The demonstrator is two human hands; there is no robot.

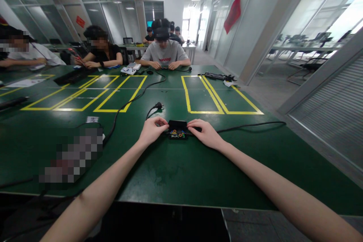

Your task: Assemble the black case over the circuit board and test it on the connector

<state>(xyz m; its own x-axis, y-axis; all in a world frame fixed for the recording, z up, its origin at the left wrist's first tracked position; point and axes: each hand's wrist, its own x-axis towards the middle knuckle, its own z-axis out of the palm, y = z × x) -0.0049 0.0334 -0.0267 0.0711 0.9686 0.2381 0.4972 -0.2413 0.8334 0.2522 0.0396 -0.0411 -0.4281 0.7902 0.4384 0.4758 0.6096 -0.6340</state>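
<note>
A small black case (178, 124) lies open on the green table, its lid raised at the far side. Inside it a circuit board (177, 134) shows ring-shaped and coloured parts. My left hand (153, 128) pinches the left side of the case near the lid. At the opposite side, the fingers of my right hand (204, 131) are closed on the case's right edge. Black cable (241, 126) runs out to the right from beneath my right hand. A black plug (159, 105) on a cable rests just beyond my left hand.
Yellow tape rectangles (206, 112) mark the green table (159, 174). A blurred-out object (73, 155) lies at the left beside a long cable (115, 121). A folded black tripod (217, 76) is at the far right. Several people sit across the table.
</note>
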